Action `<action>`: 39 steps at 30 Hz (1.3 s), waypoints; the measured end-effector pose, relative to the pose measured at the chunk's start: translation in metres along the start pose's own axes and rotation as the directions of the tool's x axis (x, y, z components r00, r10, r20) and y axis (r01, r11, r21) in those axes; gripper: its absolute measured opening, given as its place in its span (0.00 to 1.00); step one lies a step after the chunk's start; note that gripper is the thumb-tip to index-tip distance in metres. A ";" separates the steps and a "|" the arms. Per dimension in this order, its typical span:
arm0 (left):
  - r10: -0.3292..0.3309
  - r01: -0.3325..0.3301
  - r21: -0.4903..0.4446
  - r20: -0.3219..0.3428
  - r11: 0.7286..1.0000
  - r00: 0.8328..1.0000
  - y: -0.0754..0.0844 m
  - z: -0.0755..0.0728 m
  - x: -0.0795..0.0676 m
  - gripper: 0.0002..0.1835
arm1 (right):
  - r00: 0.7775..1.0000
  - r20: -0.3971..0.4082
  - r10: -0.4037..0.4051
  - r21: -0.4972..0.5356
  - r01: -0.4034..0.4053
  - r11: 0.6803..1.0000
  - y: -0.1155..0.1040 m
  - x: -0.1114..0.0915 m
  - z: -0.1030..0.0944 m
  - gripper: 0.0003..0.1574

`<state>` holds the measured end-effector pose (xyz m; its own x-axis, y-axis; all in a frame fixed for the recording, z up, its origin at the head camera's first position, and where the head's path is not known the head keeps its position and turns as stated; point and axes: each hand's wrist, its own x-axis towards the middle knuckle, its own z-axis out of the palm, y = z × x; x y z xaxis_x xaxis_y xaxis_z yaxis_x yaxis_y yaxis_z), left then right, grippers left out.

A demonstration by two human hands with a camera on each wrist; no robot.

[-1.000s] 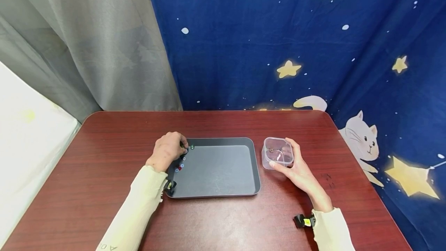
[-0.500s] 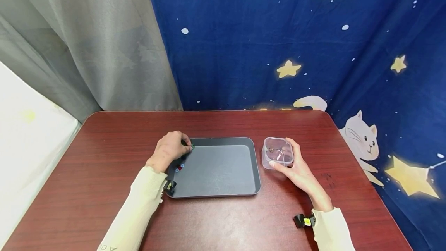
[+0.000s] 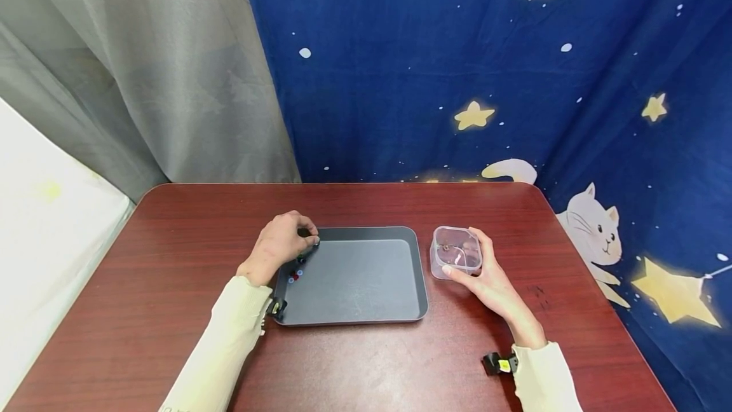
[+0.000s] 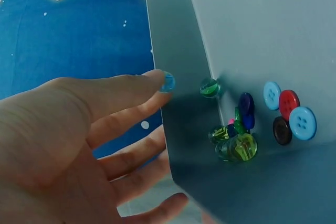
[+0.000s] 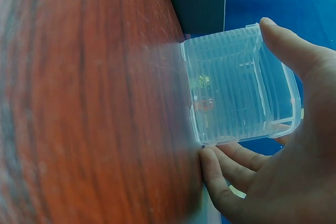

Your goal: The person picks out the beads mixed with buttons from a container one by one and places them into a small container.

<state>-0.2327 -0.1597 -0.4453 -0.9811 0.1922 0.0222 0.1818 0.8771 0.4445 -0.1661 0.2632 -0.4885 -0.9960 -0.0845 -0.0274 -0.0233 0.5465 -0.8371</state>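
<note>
My left hand [image 3: 280, 240] is over the far left corner of the grey tray [image 3: 366, 320]. Its thumb and a finger pinch a small light blue glassy marble [image 4: 168, 82] near the tray's rim. Below, against the tray's wall, are a green marble [image 4: 210, 88], a yellow-green marble [image 4: 245, 147] and several buttons, among them a red button [image 4: 289, 103], a light blue button [image 4: 303, 123] and a black button [image 4: 282, 130]. My right hand [image 3: 492, 278] grips the clear plastic box [image 5: 236, 87], which stands on the table right of the tray. A few small pieces show inside it.
The reddish-brown wooden table [image 3: 366, 367] carries the tray and the box. Behind it hang a grey curtain [image 3: 211, 81] and a blue star-patterned curtain [image 3: 400, 68]. A white surface [image 3: 46, 240] lies at the far left.
The left hand has shifted slightly right and toward the tray's far rim, and now holds the marble beside it. The right hand and box have not visibly moved.
</note>
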 end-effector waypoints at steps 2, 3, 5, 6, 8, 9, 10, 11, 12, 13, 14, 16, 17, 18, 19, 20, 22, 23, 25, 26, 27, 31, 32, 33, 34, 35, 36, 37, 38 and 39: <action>0.017 -0.017 -0.014 -0.021 1.000 1.000 0.000 0.001 0.000 0.02 | 1.000 0.002 -0.003 0.000 0.003 1.000 0.000 0.000 0.000 0.62; 0.023 -0.024 -0.021 -0.032 0.999 0.999 0.001 0.002 0.000 0.02 | 1.000 0.003 -0.004 0.000 0.004 1.000 0.000 0.001 0.000 0.62; 0.034 -0.036 -0.035 -0.049 0.999 0.998 0.004 0.001 0.000 0.03 | 1.000 0.004 -0.005 -0.006 0.005 1.000 0.000 0.001 0.000 0.62; 0.036 -0.038 -0.044 -0.058 0.998 0.998 0.005 0.001 0.000 0.03 | 1.000 0.005 -0.005 -0.010 0.005 1.000 0.000 0.000 0.000 0.62; 0.045 -0.049 -0.054 -0.079 0.997 0.996 0.008 0.000 0.000 0.04 | 1.000 0.005 -0.002 -0.013 0.002 1.000 0.000 0.000 -0.001 0.62; 0.046 -0.052 -0.058 -0.088 0.997 0.995 0.010 0.000 0.000 0.04 | 1.000 0.007 0.002 -0.015 -0.002 1.000 0.000 0.000 -0.001 0.62; 0.049 -0.055 -0.061 -0.098 0.997 0.994 0.012 -0.001 0.000 0.05 | 1.000 0.007 0.005 -0.017 -0.005 1.000 0.000 -0.001 -0.001 0.61; 0.051 -0.058 -0.066 -0.106 0.996 0.993 0.013 -0.001 0.000 0.05 | 1.000 0.007 0.007 -0.017 -0.007 1.000 0.000 -0.001 -0.001 0.61; 0.052 -0.060 -0.069 -0.111 0.996 0.992 0.015 -0.001 -0.001 0.05 | 1.000 0.008 0.010 -0.015 -0.010 1.000 0.000 -0.001 -0.001 0.61; 0.057 -0.066 -0.071 -0.120 0.995 0.991 0.016 -0.002 0.000 0.05 | 1.000 0.008 0.011 -0.013 -0.011 1.000 0.000 -0.001 -0.001 0.61; 0.062 -0.072 -0.075 -0.127 0.995 0.990 0.018 -0.002 0.000 0.05 | 1.000 0.008 0.012 -0.013 -0.012 1.000 0.000 -0.001 -0.001 0.61; 0.073 -0.085 -0.083 -0.143 0.993 0.987 0.021 -0.003 0.000 0.05 | 1.000 0.005 0.010 -0.010 -0.010 1.000 0.001 -0.001 -0.001 0.61; 0.079 -0.093 -0.089 -0.153 0.992 0.985 0.022 -0.003 0.000 0.05 | 1.000 0.003 0.010 -0.010 -0.009 1.000 0.001 -0.001 -0.001 0.61; 0.086 -0.102 -0.095 -0.163 0.990 0.983 0.023 -0.003 0.000 0.05 | 1.000 0.002 0.009 -0.010 -0.009 1.000 0.000 -0.001 -0.001 0.61; 0.093 -0.112 -0.102 -0.174 0.988 0.980 0.024 -0.004 0.000 0.05 | 1.000 0.001 0.008 -0.010 -0.008 1.000 0.000 -0.001 -0.001 0.61; 0.100 -0.121 -0.110 -0.183 0.987 0.978 0.025 -0.004 0.000 0.05 | 1.000 0.000 0.007 -0.008 -0.007 1.000 0.000 0.000 -0.001 0.61; 0.111 -0.138 -0.125 -0.203 0.983 0.973 0.026 -0.003 0.000 0.04 | 1.000 0.001 0.005 -0.011 -0.005 1.000 0.000 0.000 -0.001 0.61; 0.116 -0.146 -0.133 -0.211 0.980 0.971 0.027 -0.003 0.000 0.04 | 1.000 0.001 0.005 -0.014 -0.005 1.000 0.000 0.000 -0.001 0.61; 0.125 -0.160 -0.145 -0.225 0.977 0.966 0.028 -0.002 0.000 0.04 | 1.000 0.002 0.003 -0.014 -0.003 1.000 0.000 0.000 0.000 0.61; 0.128 -0.165 -0.148 -0.231 0.975 0.964 0.029 -0.002 0.000 0.04 | 1.000 0.002 0.001 -0.014 -0.001 1.000 0.000 0.000 0.000 0.61; 0.130 -0.169 -0.156 -0.235 0.973 0.963 0.029 -0.001 0.000 0.04 | 1.000 0.003 0.001 -0.016 -0.001 1.000 0.000 0.000 0.000 0.61; 0.134 -0.180 -0.184 -0.238 0.966 0.962 0.035 0.002 0.000 0.04 | 1.000 0.002 0.000 -0.014 0.000 1.000 0.000 0.000 0.000 0.61; 0.134 -0.181 -0.187 -0.237 0.966 0.962 0.037 0.003 0.001 0.04 | 1.000 0.002 0.000 -0.013 0.000 1.000 0.000 0.000 -0.001 0.61; 0.135 -0.181 -0.191 -0.234 0.965 0.963 0.039 0.004 0.001 0.04 | 1.000 0.001 0.001 -0.014 -0.001 1.000 0.000 0.000 -0.001 0.61; 0.137 -0.184 -0.194 -0.231 0.964 0.963 0.041 0.005 0.001 0.04 | 1.000 0.001 0.001 -0.015 -0.001 1.000 0.000 0.000 -0.001 0.61; 0.142 -0.189 -0.193 -0.230 0.963 0.963 0.043 0.006 0.001 0.04 | 1.000 0.000 0.001 -0.016 -0.001 1.000 0.000 0.000 -0.001 0.61; 0.146 -0.192 -0.192 -0.229 0.962 0.962 0.045 0.007 0.001 0.04 | 1.000 0.000 0.002 -0.016 -0.002 1.000 0.000 0.000 -0.001 0.61; 0.152 -0.198 -0.191 -0.230 0.961 0.961 0.047 0.008 0.001 0.04 | 1.000 -0.001 0.001 -0.016 -0.001 1.000 0.000 0.000 -0.001 0.61; 0.156 -0.202 -0.193 -0.229 0.960 0.961 0.049 0.009 0.001 0.04 | 1.000 -0.001 0.001 -0.019 -0.001 1.000 0.000 0.000 -0.001 0.61; 0.160 -0.207 -0.196 -0.229 0.959 0.960 0.051 0.010 0.002 0.04 | 1.000 -0.001 0.000 -0.019 0.000 1.000 0.000 0.000 -0.001 0.61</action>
<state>-0.2243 -0.1100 -0.4313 -0.9280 0.2245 0.2972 0.3641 0.7149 0.5969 -0.1658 0.2642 -0.4880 -0.9961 -0.0838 -0.0275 -0.0245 0.5626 -0.8264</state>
